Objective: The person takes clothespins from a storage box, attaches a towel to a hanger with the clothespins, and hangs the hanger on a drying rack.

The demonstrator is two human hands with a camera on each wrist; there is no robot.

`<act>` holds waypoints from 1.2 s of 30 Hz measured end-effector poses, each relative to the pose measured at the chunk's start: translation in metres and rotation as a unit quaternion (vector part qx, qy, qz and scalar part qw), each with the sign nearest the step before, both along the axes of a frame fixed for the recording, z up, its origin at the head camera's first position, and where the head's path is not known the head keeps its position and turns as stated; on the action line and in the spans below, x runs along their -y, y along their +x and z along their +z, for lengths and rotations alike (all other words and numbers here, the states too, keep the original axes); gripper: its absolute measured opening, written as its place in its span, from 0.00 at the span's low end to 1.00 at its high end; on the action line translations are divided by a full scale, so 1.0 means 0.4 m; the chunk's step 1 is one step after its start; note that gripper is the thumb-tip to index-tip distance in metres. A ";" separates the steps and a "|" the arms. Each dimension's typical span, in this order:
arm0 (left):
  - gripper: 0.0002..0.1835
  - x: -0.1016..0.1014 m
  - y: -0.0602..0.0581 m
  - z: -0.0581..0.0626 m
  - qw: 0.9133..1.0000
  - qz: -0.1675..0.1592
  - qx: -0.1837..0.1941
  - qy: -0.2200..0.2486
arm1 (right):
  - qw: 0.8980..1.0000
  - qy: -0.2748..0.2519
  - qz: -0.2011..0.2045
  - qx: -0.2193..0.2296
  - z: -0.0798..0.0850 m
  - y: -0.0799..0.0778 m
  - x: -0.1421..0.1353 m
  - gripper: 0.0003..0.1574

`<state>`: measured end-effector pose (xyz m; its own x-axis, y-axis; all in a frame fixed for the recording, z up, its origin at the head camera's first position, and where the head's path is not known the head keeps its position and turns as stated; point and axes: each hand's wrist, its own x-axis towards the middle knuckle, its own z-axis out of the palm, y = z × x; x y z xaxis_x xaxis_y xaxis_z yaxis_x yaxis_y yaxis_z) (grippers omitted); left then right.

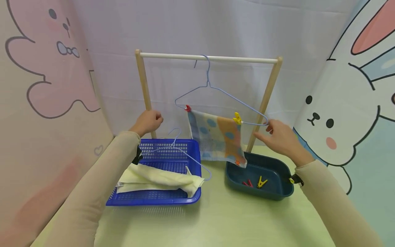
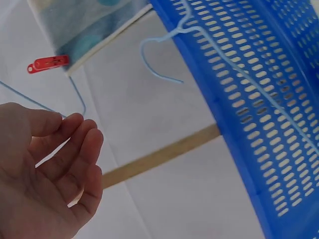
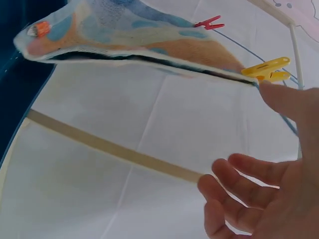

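Note:
A light-blue wire hanger (image 1: 232, 99) hangs by its hook from the white rod of a small rack. A patterned cloth (image 1: 213, 137) in blue, orange and cream hangs from its lower bar. One red clothespin (image 1: 188, 108) clips the cloth's left corner and a yellow clothespin (image 1: 237, 118) its right corner. My right hand (image 1: 279, 137) is beside the hanger's right end, fingers loosely bent; whether it touches the wire I cannot tell. In the left wrist view, my left hand (image 2: 55, 169) has loosely curled fingers holding nothing. It hovers near the rack's left post (image 1: 143, 82).
A blue basket (image 1: 197, 151) on the left holds a pale yellow cloth (image 1: 160, 176) and a second wire hanger (image 1: 192, 159). Under the cloth's right side stands a dark teal tub (image 1: 277, 193) with red and yellow clothespins (image 1: 261, 182). Cartoon-printed walls flank the green tabletop (image 1: 216, 219).

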<state>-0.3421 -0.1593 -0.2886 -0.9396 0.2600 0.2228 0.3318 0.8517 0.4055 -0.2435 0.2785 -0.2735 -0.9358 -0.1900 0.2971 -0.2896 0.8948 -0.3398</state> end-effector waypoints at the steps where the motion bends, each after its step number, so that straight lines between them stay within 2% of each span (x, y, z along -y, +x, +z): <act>1: 0.15 0.005 0.003 -0.007 1.000 0.002 0.010 -0.001 | 1.000 0.006 0.004 0.014 -0.004 0.002 -0.007 0.41; 4: 0.15 0.017 0.008 -0.032 1.000 0.000 0.027 -0.004 | 0.999 0.022 0.013 0.043 -0.021 0.006 -0.030 0.41; 7: 0.14 0.023 0.012 -0.056 0.999 -0.007 0.035 -0.011 | 0.997 0.037 0.023 0.058 -0.040 0.006 -0.051 0.38; 12: 0.13 0.021 0.023 -0.090 0.999 -0.020 0.041 -0.019 | 0.995 0.065 0.039 0.065 -0.073 0.002 -0.079 0.30; 20: 0.13 0.009 0.036 -0.151 0.996 -0.038 0.072 -0.036 | 0.989 0.098 0.083 0.078 -0.134 -0.013 -0.107 0.19; 28: 0.12 -0.001 0.021 -0.203 0.995 -0.052 0.077 -0.031 | 0.969 0.138 0.144 0.146 -0.204 -0.031 -0.117 0.09; 36: 0.11 -0.024 0.010 -0.221 0.994 -0.060 0.086 -0.040 | 0.946 0.170 0.167 0.221 -0.255 -0.041 -0.114 0.08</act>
